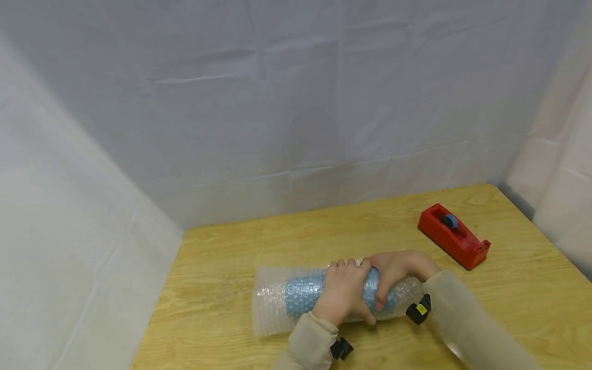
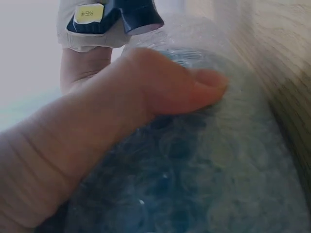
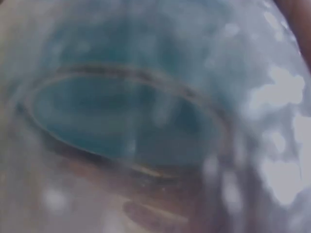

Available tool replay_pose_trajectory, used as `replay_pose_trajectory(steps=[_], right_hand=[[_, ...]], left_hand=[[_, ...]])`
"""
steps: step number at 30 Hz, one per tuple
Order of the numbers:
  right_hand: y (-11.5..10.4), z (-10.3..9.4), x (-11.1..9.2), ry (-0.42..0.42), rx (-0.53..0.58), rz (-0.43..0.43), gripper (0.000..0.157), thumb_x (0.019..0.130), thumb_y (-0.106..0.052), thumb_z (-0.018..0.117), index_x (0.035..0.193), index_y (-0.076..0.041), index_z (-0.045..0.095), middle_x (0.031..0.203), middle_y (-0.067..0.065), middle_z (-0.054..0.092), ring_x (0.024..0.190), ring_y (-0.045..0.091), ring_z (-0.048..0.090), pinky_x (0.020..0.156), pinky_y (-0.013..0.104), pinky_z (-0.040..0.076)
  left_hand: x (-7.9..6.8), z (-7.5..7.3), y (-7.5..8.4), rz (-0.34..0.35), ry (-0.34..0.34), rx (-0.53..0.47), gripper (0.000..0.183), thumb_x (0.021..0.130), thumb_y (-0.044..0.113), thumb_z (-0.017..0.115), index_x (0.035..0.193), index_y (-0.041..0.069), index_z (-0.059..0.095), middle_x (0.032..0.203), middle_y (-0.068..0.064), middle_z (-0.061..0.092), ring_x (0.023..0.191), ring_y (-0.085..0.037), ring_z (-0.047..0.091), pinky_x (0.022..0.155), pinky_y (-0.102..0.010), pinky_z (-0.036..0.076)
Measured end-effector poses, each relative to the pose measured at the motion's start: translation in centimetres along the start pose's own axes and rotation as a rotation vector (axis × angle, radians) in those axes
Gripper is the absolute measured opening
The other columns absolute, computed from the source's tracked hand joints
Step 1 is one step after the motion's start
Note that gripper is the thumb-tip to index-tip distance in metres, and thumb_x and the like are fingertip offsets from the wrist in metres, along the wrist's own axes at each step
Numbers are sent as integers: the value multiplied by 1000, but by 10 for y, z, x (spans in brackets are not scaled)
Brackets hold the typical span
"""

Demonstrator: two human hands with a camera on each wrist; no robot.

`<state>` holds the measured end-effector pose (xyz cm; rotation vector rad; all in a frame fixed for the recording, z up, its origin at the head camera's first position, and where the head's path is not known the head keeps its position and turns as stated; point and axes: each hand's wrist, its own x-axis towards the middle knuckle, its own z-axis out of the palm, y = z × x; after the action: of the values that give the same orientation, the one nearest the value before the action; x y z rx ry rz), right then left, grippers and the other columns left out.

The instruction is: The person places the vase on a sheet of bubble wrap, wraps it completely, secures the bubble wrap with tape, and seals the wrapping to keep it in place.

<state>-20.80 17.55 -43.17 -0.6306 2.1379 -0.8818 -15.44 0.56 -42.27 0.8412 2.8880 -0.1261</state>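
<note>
A blue cylinder (image 1: 302,293) lies on its side, rolled up in clear bubble wrap (image 1: 268,308) that sticks out past both its ends. My left hand (image 1: 344,290) grips the roll around its middle, fingers over the far side and thumb (image 2: 165,85) along the near side. Close beside it, my right hand (image 1: 396,270) holds the roll right of the middle, its thumb bent down across the top; its other fingers are mostly hidden behind. Through the wrap, the right wrist view shows the cylinder's round rim (image 3: 141,75) and blue inside.
A red tape dispenser (image 1: 453,236) with a small blue roll stands at the right of the wooden table (image 1: 217,257). White cloth (image 1: 300,103) hangs behind the table and on both sides. A black camera (image 1: 418,310) is strapped at the right wrist.
</note>
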Motion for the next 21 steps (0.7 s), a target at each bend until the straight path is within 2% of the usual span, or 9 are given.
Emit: replay_pose_trajectory(steps=[4, 8, 10, 12, 17, 21], right_hand=[[-5, 4, -4, 31, -34, 27, 75, 56, -24, 89, 125, -23, 60, 110, -5, 60, 97, 18, 56, 85, 40, 50], [-15, 10, -13, 151, -206, 55, 77, 57, -35, 87, 127, -18, 58, 107, -8, 61, 92, 15, 55, 91, 51, 41], [-22, 17, -18, 237, -341, 68, 79, 58, -41, 87, 126, -13, 58, 107, -6, 62, 92, 18, 57, 95, 58, 36], [-30, 27, -23, 326, -468, 78, 83, 59, -44, 87, 126, -7, 57, 112, 2, 63, 100, 25, 59, 101, 63, 31], [-44, 68, -25, 559, -712, 138, 106, 53, -47, 92, 132, 7, 47, 125, 22, 54, 118, 43, 50, 105, 67, 27], [-43, 98, -20, 803, -865, 124, 97, 54, -34, 93, 128, 10, 48, 121, 26, 53, 117, 42, 49, 102, 64, 33]], left_hand=[[-1, -3, 0, -6, -34, -25, 107, 48, 70, 88, 139, 30, 48, 119, 0, 61, 105, -21, 58, 93, -36, 47], [1, -3, -4, -30, -70, -86, 111, 49, 68, 89, 144, 28, 47, 123, -2, 62, 109, -22, 59, 94, -39, 48], [3, -2, -7, -40, -88, -126, 113, 50, 67, 90, 146, 28, 47, 124, -2, 63, 109, -22, 60, 93, -40, 49], [5, -3, -9, -45, -101, -166, 112, 50, 65, 90, 146, 28, 47, 122, -1, 64, 106, -21, 62, 90, -39, 51], [9, -3, -13, -28, -111, -217, 105, 46, 62, 93, 138, 28, 55, 114, 6, 68, 93, -14, 64, 80, -32, 54], [9, -2, -13, -14, -115, -241, 100, 45, 58, 96, 133, 29, 58, 112, 11, 68, 91, -10, 65, 77, -30, 54]])
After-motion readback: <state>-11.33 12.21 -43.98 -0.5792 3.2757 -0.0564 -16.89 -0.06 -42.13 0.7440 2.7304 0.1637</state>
